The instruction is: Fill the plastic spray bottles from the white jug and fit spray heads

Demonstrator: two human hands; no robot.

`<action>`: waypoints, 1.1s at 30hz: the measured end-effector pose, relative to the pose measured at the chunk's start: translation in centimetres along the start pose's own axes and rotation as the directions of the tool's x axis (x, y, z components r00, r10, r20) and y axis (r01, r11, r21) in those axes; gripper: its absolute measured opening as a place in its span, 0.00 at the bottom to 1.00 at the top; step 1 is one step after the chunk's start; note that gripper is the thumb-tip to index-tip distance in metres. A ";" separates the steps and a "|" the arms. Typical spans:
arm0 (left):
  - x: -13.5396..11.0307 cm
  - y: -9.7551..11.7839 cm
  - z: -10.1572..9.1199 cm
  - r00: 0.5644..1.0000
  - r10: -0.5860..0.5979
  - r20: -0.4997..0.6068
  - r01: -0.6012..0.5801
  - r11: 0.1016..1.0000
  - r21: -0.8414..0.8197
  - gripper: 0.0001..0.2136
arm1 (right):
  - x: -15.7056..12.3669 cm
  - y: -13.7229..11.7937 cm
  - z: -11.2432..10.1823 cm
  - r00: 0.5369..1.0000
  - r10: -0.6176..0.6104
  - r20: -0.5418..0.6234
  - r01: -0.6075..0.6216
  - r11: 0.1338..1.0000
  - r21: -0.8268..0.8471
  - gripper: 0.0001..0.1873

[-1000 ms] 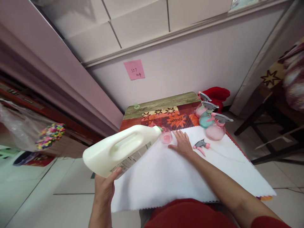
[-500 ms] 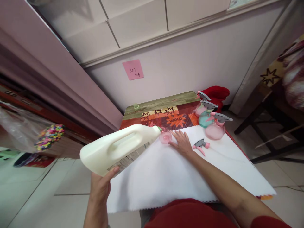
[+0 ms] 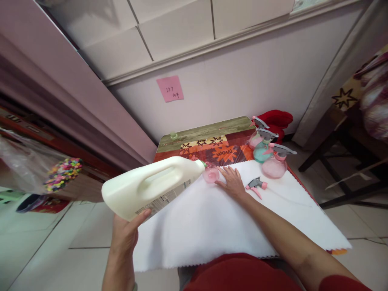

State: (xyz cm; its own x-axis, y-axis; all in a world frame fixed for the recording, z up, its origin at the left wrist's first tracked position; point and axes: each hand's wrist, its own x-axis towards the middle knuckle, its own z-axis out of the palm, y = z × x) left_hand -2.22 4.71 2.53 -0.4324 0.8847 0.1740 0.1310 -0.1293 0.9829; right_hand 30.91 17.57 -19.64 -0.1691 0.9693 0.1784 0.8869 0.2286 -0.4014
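A large cream-white plastic jug (image 3: 157, 184) is held nearly on its side by my left hand (image 3: 129, 230), which grips its underside with the thumb on the label. Its green-rimmed mouth meets the top of a small pink spray bottle (image 3: 211, 173) without a sprayer. Whether liquid is flowing cannot be seen. My right hand (image 3: 233, 182) holds that bottle from the right, thumb and fingers at its side. A grey and pink spray head (image 3: 257, 185) with a thin tube lies on the white cloth (image 3: 194, 226), right of my right hand.
Several filled spray bottles (image 3: 274, 165) stand at the table's right edge, beside a red plush object (image 3: 274, 121). A small green cap (image 3: 173, 135) sits at the back left of the patterned table (image 3: 239, 125). A dark stool (image 3: 333, 161) stands to the right.
The jug's rear end has risen slightly, and my left hand has shifted a little to the left beneath it. My right hand and the pink bottle stay in place.
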 end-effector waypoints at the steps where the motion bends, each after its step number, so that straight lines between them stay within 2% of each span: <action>1: 0.1 -0.1 -0.2 0.999 -0.015 0.029 0.016 1.000 -0.017 0.37 | 0.0 0.0 0.0 1.000 0.000 0.000 0.000 1.000 0.001 0.40; 3: 0.3 -0.3 -0.5 0.998 -0.042 0.057 0.044 0.998 -0.036 0.37 | 0.0 0.0 0.0 1.000 0.001 -0.001 -0.001 1.000 0.004 0.40; 5: 0.4 -0.5 -0.7 0.998 -0.052 0.037 0.053 0.998 -0.029 0.37 | 0.0 0.0 -0.1 1.000 0.002 -0.001 -0.002 1.000 0.009 0.39; 18: 0.5 0.0 -0.6 0.999 -0.018 0.051 0.019 1.000 -0.022 0.35 | 0.0 -0.1 0.0 1.000 0.007 -0.004 -0.007 1.000 0.016 0.40; 33: 0.5 0.2 -0.6 0.998 -0.050 0.029 0.051 0.999 -0.014 0.38 | 0.0 -0.1 -0.1 1.000 0.012 -0.015 -0.012 1.000 0.016 0.40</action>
State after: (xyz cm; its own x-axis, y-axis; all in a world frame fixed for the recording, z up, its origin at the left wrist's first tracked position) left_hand -2.94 4.88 2.86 -0.4126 0.9026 0.1227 0.0963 -0.0907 0.9912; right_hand 30.86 17.54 -19.56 -0.1519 0.9706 0.1869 0.8816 0.2185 -0.4183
